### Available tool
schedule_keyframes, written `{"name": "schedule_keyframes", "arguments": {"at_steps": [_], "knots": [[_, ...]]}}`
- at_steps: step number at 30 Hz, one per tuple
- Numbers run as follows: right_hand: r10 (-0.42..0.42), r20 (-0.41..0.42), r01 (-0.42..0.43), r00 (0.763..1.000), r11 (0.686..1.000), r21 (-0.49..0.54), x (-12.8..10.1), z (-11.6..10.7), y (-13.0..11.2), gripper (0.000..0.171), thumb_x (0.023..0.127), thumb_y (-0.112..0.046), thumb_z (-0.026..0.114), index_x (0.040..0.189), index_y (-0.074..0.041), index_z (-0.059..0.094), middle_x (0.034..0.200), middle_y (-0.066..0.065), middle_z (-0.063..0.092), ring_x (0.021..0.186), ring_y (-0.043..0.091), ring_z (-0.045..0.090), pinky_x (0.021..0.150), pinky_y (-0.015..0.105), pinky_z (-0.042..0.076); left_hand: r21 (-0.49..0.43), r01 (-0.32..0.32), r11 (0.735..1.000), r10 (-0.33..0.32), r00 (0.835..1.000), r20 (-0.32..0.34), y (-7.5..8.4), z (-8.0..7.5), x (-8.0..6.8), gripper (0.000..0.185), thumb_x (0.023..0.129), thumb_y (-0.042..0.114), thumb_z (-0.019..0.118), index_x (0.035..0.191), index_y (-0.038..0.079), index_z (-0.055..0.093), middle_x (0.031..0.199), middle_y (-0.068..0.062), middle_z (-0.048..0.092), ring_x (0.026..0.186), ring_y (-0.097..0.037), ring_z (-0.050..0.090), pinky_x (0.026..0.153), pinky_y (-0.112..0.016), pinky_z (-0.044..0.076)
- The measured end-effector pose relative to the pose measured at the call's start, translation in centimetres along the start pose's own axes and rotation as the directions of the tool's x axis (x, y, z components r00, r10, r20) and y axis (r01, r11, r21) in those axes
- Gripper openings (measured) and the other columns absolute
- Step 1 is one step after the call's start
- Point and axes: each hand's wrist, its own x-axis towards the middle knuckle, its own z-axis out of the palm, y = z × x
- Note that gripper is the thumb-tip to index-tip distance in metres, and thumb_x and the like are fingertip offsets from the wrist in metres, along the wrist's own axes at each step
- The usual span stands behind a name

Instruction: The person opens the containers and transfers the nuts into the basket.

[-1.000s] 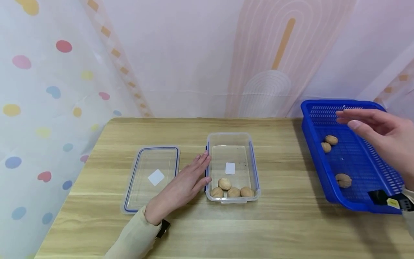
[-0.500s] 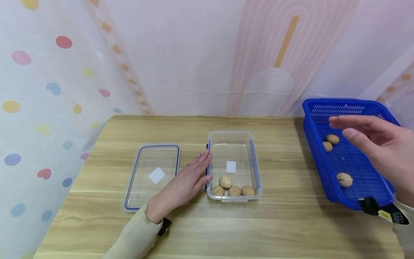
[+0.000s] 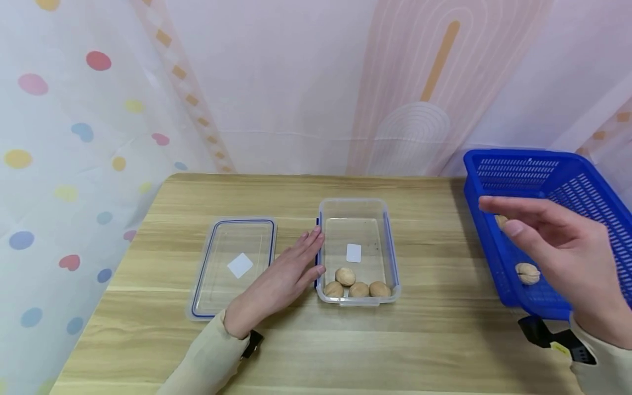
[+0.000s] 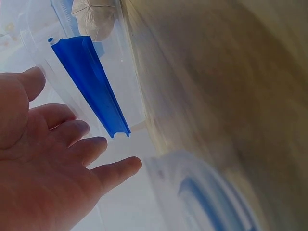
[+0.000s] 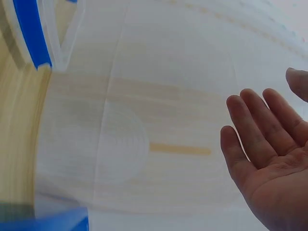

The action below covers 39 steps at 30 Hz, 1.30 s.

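Head view shows four tan, wrinkled-shell walnuts already lying along the near end of the clear rectangular plastic container with blue side clips, which stands in the middle of the pale wooden table. Two more walnuts show in the blue perforated plastic basket at the table's right edge: one near its front, one mostly hidden behind a finger. So the transfer looks more than half done, with at least these two left and the container not yet covered.

Its clear flat lid with a blue seal line lies apart, just left of it. The left hand lies flat on the table with straight fingers against the container's left wall, holding nothing. The right hand hovers over the basket, fingers extended and relaxed, empty. The walnuts look dry, hard and roughly egg-sized relative to the fingers, easy to pinch singly.
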Motion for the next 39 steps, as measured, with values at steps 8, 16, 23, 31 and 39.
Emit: {"name": "schedule_keyframes", "arguments": {"at_steps": [8, 16, 23, 31, 39], "knots": [[-0.108, 0.032, 0.089, 0.994, 0.927, 0.364, -0.9, 2.6, 0.2, 0.034, 0.094, 0.021, 0.058, 0.126, 0.015, 0.065, 0.126, 0.013, 0.073, 0.117, 0.017, 0.066, 0.085, 0.016, 0.051, -0.005, -0.003, 1.0, 0.003, 1.0, 0.001, 0.0, 0.0, 0.0, 0.064, 0.11, 0.031, 0.053, 0.161, 0.001, 0.029, 0.17, -0.012, 0.018, 0.155, -0.039, 0.021, 0.122, -0.06, 0.025], [-0.105, 0.068, 0.057, 0.992, 0.864, 0.5, -1.1, 5.0, 0.6, 0.033, 0.096, 0.02, 0.055, 0.127, 0.015, 0.064, 0.127, 0.017, 0.072, 0.123, 0.02, 0.065, 0.094, 0.021, 0.051, 0.0, -0.013, 1.0, 0.013, 1.0, -0.006, 0.0, -0.1, 0.0, 0.064, 0.109, 0.03, 0.054, 0.16, 0.0, 0.03, 0.169, -0.014, 0.019, 0.154, -0.04, 0.022, 0.123, -0.058, 0.025], [-0.066, 0.141, -0.003, 0.988, 0.897, 0.443, -1.2, 6.7, 0.4, 0.034, 0.099, 0.014, 0.057, 0.13, 0.007, 0.067, 0.129, 0.015, 0.071, 0.123, 0.019, 0.065, 0.092, 0.021, 0.054, -0.005, -0.011, 1.0, 0.011, 1.0, -0.004, 0.0, -0.1, 0.0, 0.064, 0.109, 0.03, 0.054, 0.16, -0.001, 0.03, 0.169, -0.014, 0.019, 0.154, -0.041, 0.022, 0.123, -0.057, 0.024], [-0.035, 0.207, -0.034, 0.978, 0.947, 0.319, -1.1, 8.4, 0.5, 0.033, 0.101, 0.006, 0.06, 0.13, -0.005, 0.071, 0.129, 0.006, 0.072, 0.122, 0.014, 0.065, 0.093, 0.021, 0.055, -0.005, 0.002, 1.0, -0.002, 1.0, 0.008, 0.0, -0.1, 0.0, 0.064, 0.11, 0.032, 0.052, 0.161, 0.001, 0.028, 0.17, -0.013, 0.016, 0.155, -0.039, 0.02, 0.123, -0.057, 0.023], [-0.078, 0.301, -0.034, 0.95, 0.936, 0.35, -0.9, 10.3, 1.7, 0.036, 0.099, 0.005, 0.064, 0.132, -0.008, 0.07, 0.135, 0.004, 0.069, 0.13, 0.015, 0.06, 0.109, 0.023, 0.046, -0.015, 0.016, 1.0, -0.016, 1.0, 0.017, 0.0, 0.1, 0.0, 0.064, 0.11, 0.031, 0.051, 0.162, 0.001, 0.027, 0.17, -0.012, 0.016, 0.156, -0.038, 0.019, 0.124, -0.058, 0.023]]}}
